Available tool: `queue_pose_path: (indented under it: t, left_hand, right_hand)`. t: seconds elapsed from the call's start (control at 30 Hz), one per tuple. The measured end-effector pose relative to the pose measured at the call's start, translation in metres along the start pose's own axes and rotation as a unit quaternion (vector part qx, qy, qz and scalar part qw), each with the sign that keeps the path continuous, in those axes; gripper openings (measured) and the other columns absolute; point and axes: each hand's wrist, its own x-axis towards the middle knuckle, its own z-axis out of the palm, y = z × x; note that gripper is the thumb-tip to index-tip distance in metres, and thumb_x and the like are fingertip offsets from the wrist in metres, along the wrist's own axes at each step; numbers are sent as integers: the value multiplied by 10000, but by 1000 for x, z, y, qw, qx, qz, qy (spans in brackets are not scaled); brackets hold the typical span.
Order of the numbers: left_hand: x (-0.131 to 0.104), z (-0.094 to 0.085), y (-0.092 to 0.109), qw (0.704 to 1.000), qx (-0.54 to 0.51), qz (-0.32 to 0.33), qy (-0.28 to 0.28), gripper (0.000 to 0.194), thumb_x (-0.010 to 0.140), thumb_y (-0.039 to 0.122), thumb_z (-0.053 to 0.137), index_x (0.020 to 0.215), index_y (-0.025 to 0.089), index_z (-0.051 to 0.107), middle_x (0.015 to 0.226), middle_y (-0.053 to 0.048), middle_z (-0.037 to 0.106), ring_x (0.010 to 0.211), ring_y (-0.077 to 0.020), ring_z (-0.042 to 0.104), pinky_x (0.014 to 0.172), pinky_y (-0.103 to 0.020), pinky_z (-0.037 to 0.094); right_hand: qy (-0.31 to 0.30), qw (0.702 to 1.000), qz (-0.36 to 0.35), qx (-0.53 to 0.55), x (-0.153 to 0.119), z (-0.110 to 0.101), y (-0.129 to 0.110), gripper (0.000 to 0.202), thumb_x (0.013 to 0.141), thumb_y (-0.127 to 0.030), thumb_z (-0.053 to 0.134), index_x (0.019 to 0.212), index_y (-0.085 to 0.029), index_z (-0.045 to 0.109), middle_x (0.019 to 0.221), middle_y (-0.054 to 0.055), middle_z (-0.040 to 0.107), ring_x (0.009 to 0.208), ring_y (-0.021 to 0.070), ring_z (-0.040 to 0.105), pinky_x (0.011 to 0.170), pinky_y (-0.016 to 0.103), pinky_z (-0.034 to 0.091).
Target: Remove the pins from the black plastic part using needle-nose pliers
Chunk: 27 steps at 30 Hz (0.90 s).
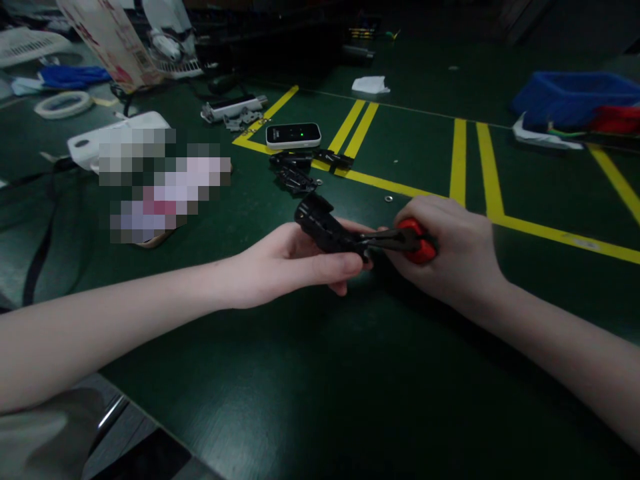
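Note:
My left hand (300, 260) is closed around a black plastic part (323, 227), thumb along its near side. My right hand (445, 247) grips red-handled pliers (417, 241), whose dark jaws reach left to the right end of the black part. Whether the jaws are closed on something there is too small to tell. Just beyond my left hand lie more black parts (295, 175) on the green table (380, 373). A small metal ring (389, 199) rests beyond my right hand.
A black-and-white device (293, 136) with a green light lies past the black parts. Small metal pieces (243, 120) are behind it on the left. A white object (120, 137) with a cable stands left, a blue bin (575, 97) far right, white paper (371, 85) at the back.

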Motion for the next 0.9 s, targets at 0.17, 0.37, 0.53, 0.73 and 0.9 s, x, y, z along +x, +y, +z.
queue_pose_path:
  t: [0.17, 0.37, 0.53, 0.73, 0.9]
  left_hand:
    - [-4, 3, 9, 984, 157, 38, 71, 396, 872, 205, 846, 1219, 175, 658, 1133, -29, 745, 894, -126, 738, 785, -204, 615]
    - [-7, 0, 14, 938, 315, 95, 107, 363, 831, 277, 882, 1115, 183, 676, 1095, -10, 742, 943, -150, 741, 815, -227, 631]
    - [-7, 0, 17, 930, 340, 88, 112, 339, 813, 318, 886, 1057, 174, 701, 1031, -13, 763, 909, -167, 742, 778, -247, 633]
    - [-7, 1, 18, 943, 315, 66, 87, 274, 846, 283, 854, 1023, 162, 682, 989, -8, 765, 814, -137, 746, 714, -220, 617]
    - [-7, 0, 15, 946, 308, 64, 77, 267, 848, 280, 854, 1018, 171, 679, 1000, -10, 765, 877, -154, 749, 779, -243, 622]
  right_hand:
    - [-4, 1000, 3, 3, 0, -1, 0, 150, 849, -278, 641, 800, -245, 503, 751, 25, 608, 662, 185, 548, 575, 325, 398]
    - [-6, 1000, 2, 3, -1, 0, 1, 160, 861, -269, 649, 807, -257, 498, 763, 27, 618, 676, 194, 564, 581, 339, 405]
    - [-14, 1000, -1, -2, -2, -1, 1, 167, 871, -268, 644, 811, -263, 489, 766, 26, 615, 666, 196, 556, 578, 349, 414]
    - [-26, 1000, 6, 4, -1, -2, -2, 194, 874, -250, 643, 785, -267, 471, 730, 19, 582, 641, 193, 530, 571, 357, 401]
    - [-28, 1000, -1, 5, -1, -2, -1, 207, 848, -226, 661, 794, -268, 466, 721, 10, 565, 635, 189, 521, 565, 352, 393]
